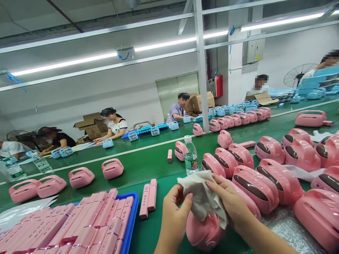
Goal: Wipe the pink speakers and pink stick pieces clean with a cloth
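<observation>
A crumpled white cloth [202, 195] is stretched between my two hands. My left hand [178, 208] pinches its left side between thumb and fingers. On the other side, my right hand [229, 195] grips the cloth's upper right part. Directly below, a pink rounded casing with a handle [203, 233] rests on the green bench, partly covered by the cloth. Whether the cloth presses on the casing I cannot tell. Just behind my hands stands a clear water bottle [191, 158] with a green label.
A blue tray [136, 204] of pink bar-shaped parts [90, 218] sits at left, with two loose pink bars [148, 199] beside it. Several pink casings [280, 180] crowd the right side near bubble wrap [288, 229]. Co-workers [116, 123] sit across the line behind light-blue casings [155, 131].
</observation>
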A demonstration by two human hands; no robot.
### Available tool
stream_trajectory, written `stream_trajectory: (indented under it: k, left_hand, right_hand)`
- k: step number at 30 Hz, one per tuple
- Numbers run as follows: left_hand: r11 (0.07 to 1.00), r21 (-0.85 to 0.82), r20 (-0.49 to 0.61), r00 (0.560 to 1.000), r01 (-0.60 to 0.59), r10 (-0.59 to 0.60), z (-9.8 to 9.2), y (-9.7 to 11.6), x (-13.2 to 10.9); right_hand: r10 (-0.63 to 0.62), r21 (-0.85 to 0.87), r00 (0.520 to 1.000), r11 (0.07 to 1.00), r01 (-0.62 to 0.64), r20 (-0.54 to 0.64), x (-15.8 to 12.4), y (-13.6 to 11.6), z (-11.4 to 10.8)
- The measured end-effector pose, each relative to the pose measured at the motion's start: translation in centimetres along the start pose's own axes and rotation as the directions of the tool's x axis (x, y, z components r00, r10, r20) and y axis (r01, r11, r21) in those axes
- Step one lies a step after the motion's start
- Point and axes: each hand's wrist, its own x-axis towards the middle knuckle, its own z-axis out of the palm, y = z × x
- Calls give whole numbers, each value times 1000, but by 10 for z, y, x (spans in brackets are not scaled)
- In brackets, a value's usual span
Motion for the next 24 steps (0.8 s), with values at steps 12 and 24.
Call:
stream_trajectory:
  k: [12,24]
  left_hand:
    - [983,-180,-237,969,23,-66,1,4,-15]
    - [864,-487,-135,967,125,-216,-30,29,-10]
  right_hand:
    - [44,140,996,989,-55,80,11,12,29]
    - [260,-79,908,966,-248,329,21,7,31]
